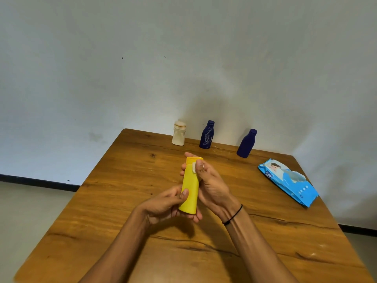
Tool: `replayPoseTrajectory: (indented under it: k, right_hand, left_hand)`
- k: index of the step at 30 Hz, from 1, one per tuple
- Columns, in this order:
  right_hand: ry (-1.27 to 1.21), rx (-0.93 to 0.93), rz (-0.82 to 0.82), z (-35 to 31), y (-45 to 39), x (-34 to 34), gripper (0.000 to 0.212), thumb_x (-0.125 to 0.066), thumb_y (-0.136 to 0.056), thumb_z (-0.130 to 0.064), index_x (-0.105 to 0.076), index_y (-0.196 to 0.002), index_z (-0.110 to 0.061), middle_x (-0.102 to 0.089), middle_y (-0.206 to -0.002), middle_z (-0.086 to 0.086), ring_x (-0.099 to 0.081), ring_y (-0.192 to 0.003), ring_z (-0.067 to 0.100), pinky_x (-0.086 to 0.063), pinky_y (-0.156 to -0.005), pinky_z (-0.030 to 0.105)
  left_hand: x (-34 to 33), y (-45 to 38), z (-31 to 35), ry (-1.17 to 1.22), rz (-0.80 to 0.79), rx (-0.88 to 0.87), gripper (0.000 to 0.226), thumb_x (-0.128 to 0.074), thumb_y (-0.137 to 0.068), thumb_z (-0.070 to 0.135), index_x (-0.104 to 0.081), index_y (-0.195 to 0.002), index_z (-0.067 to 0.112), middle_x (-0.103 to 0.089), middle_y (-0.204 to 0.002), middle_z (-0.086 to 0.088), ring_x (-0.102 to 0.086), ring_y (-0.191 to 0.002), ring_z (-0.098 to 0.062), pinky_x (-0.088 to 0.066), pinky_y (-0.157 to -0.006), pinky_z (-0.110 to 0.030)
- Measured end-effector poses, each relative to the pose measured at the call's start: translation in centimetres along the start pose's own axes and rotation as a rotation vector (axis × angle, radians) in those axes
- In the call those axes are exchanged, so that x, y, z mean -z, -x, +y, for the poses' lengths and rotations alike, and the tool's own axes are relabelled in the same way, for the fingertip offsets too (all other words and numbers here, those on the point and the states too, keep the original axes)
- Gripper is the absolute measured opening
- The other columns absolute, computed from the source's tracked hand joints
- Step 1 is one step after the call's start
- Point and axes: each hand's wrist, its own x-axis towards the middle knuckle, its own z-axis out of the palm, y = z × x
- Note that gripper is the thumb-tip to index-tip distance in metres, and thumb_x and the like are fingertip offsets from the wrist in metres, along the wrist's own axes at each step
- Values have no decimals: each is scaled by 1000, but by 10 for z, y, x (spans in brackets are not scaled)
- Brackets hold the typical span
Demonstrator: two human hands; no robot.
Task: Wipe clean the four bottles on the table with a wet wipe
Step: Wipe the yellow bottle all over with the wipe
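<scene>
Left hand (165, 205) grips the yellow bottle (190, 190) at its base. Its top is held by the right hand (210, 184), a wet wipe (193, 167) pinched against it. Most of the wipe is hidden.

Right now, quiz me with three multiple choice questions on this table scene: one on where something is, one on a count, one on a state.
1. Where does the wipes pack lie?
A. right side of the table
B. left side
C. on the floor

2. How many dark blue bottles stand at the back?
A. one
B. two
C. three

3. The yellow bottle is:
A. standing on the table
B. lying flat
C. held in both hands

Answers:
A, the pack sits near the right edge.
B, one and another flank right of the cream bottle.
C, left hand grips its base; right hand presses a wet wipe near the cap.
</scene>
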Motion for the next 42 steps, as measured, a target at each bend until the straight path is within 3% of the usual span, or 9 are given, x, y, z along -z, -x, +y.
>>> replayPoseTrajectory:
  k: [4,7,10,15,20,26,30,37,42]
  right_hand:
    - [248,59,125,1,-5,-7,40,-36,-107,-43,-45,-142,-25,-53,-108,8,-59,-86,21,-56,-77,42]
    - [514,195,226,4,-10,-4,35,-34,-109,-41,-44,-137,-21,-50,-123,6,-55,-103,20,-55,-94,55]
    - [585,219,292,4,-13,-1,37,-40,-105,-48,-48,-128,-21,-55,-111,3,-58,-97,21,-56,-91,52]
    - [431,162,374,8,-18,7,33,-44,-106,-45,-58,-124,-21,-65,-112,14,-65,-90,20,-58,-79,41]
    - [599,64,359,13,-11,15,27,-47,-107,-42,-44,-128,-24,-64,-120,5,-69,-101,19,-63,-83,42]
    - [640,-6,293,18,-2,18,24,-63,-102,-31,-50,-123,-26,-65,-122,3,-70,-105,22,-62,-85,52]
    - [610,3,265,16,-2,22,23,-64,-101,-33,-60,-118,-18,-73,-112,8,-74,-100,27,-61,-84,59]
    - [525,-7,424,12,-6,20,30,-46,-109,-38,-65,-110,-14,-71,-94,14,-67,-62,17,-52,-46,29]
    - [519,115,454,-6,-12,33,24,-44,-111,-20,-68,-116,-25,-70,-111,2,-62,-90,11,-48,-67,28]
  left_hand:
    - [-6,-4,-1,24,249,-32,100,-84,-83,41,-20,-161,46,-69,-130,-19,-73,-110,-37,-64,-83,-41]
    - [-15,-2,2,-216,292,-130,83,-74,-94,23,-28,-161,37,-69,-132,-13,-68,-122,-34,-59,-97,-56]
    - [-22,-1,5,-265,263,-152,65,-58,-104,21,-29,-162,30,-61,-143,-7,-65,-128,-27,-60,-98,-48]
    - [-18,-3,2,-188,251,-141,73,-59,-102,24,-22,-164,33,-56,-150,-5,-63,-130,-29,-58,-101,-52]
    - [-9,-7,-10,-95,291,-144,97,-69,-96,36,0,-164,44,-39,-164,-3,-61,-134,-31,-56,-103,-53]
    - [-10,-14,-13,-121,394,-170,91,-60,-99,37,3,-163,48,-42,-162,4,-63,-132,-24,-57,-101,-50]
    - [-12,-13,-10,-98,385,-180,69,-57,-103,30,-24,-162,40,-53,-155,0,-63,-131,-28,-58,-99,-49]
    - [-10,-13,-5,-43,316,-140,54,-52,-106,24,-35,-156,33,-67,-136,-20,-67,-120,-44,-61,-96,-45]
    - [-7,-14,-5,-115,256,-124,49,-44,-111,22,-31,-156,34,-70,-130,-24,-67,-121,-43,-60,-99,-46]
